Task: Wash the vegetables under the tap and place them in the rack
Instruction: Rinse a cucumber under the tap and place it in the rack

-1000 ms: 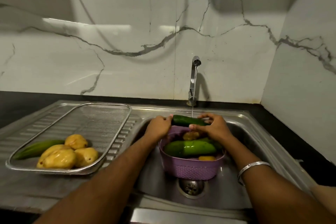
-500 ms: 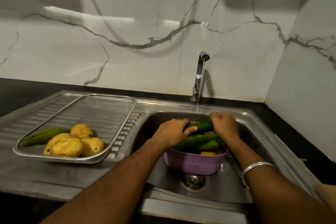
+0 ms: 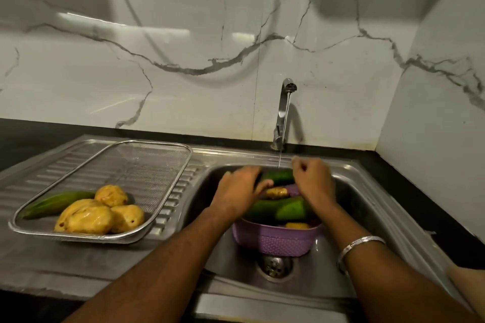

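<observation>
Both hands on one dark green cucumber, held level right under the tap so the thin stream lands mid-length. My left hand is wrapped over its left end and my right hand has fingers curled on its right end; the two ends let me roll it under the water. Held just above the purple basket, so runoff and any drop land there, not in the sink.

Basket sits in the sink bowl below the tap, over the drain: two more green vegetables plus at least two yellow pieces, unwashed by my guess.

Mesh rack sits on the drainboard left of the sink: three yellow vegetables and one long green one at its near end, far half bare mesh.
</observation>
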{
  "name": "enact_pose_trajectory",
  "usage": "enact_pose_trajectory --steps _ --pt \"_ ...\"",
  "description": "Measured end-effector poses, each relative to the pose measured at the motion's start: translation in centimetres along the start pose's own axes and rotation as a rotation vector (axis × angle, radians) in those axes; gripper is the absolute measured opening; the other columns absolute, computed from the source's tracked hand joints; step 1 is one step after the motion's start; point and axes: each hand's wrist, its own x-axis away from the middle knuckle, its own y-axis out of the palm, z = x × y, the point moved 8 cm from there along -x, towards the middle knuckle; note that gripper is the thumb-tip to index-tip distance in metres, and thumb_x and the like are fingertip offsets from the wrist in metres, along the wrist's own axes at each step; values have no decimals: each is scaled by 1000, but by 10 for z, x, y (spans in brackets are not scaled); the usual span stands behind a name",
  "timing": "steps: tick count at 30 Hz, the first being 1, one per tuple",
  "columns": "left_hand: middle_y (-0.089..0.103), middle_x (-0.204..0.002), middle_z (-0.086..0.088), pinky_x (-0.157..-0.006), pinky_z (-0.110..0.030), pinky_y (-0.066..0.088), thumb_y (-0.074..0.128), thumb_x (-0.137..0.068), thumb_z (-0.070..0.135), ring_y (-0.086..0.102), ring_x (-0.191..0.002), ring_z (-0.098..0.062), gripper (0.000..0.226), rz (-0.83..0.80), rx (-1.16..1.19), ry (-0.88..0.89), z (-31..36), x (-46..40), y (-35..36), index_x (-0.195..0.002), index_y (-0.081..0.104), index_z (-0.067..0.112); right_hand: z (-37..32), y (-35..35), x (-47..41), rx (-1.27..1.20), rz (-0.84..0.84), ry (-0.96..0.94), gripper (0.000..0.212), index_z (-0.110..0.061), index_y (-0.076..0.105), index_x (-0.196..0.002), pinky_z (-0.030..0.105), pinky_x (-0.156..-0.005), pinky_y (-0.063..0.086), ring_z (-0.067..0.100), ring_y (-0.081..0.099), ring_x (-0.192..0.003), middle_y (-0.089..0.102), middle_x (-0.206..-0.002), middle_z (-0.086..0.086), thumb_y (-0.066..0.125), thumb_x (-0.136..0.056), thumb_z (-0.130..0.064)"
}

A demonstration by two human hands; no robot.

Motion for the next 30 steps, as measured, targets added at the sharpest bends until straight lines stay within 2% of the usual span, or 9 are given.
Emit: enact_pose_trajectory --steps 2,3,4,7,8,13,18,23,30 --pt "62 -114 2 -88 -36 48 45 -100 54 57 -103 -16 42 358 0 121 17 0 -39 -126 58 23 -30 -47 6 -178 410 -182 45 -14 60 -69 33 -49 37 20 55 -55 57 -59 -1 49 -104 -38" --pt "61 -116 2 -88 -35 47 45 -100 54 56 -103 -14 43 368 19 139 20 -1 -44 -128 56 23 -35 -54 11 -214 460 -231 43 -14 61 -70 33 -48 36 19 53 -53 56 -58 0 49 -105 -37" --pt "61 -117 2 -89 -35 48 45 -101 54 56 -104 -14 43 268 61 125 18 -4 -36 -128 56 23 -31 -48 10 -183 402 -214 41 -14 62 -73 33 -51 39 19 56 -56 58 -61 1 48 -105 -37" --pt "69 -113 -3 -88 -38 53 47 -101 56 64 -104 -20 41 -321 27 -82 -2 7 33 -121 63 24 22 23 16 238 -238 121 39 -13 67 -92 36 -77 53 29 68 -89 69 -90 8 48 -103 -44" --pt "69 -111 -2 -87 -38 53 48 -100 57 65 -103 -20 40 -317 33 -85 -3 9 35 -120 64 25 25 22 17 241 -253 139 40 -12 67 -92 36 -77 53 30 68 -91 68 -89 8 48 -102 -45" --pt "57 -116 4 -82 -30 49 47 -101 53 54 -103 -11 41 370 69 146 21 1 -41 -129 53 24 -39 -57 17 -201 527 -230 48 -14 61 -67 33 -49 36 20 53 -52 56 -56 2 45 -107 -36" --pt "69 -110 -4 -78 -33 48 51 -100 53 66 -100 -22 37 -336 75 -48 -11 11 38 -117 62 22 17 32 20 319 -255 136 44 -11 68 -103 41 -88 53 34 67 -100 70 -108 14 38 -104 -42" --pt "73 -110 6 -86 -37 55 58 -94 57 66 -98 -12 40 -52 194 15 -4 -1 -3 -120 68 28 -4 -7 4 79 74 43 50 -11 61 -72 35 -66 46 25 57 -70 59 -72 6 41 -106 -41" --pt "73 -116 -3 -92 -35 55 67 -94 43 68 -105 -19 44 -200 235 24 23 9 -16 -132 63 22 16 -5 -2 -455 42 133 64 -11 73 -72 34 -59 52 28 67 -58 68 -62 8 44 -101 -60"
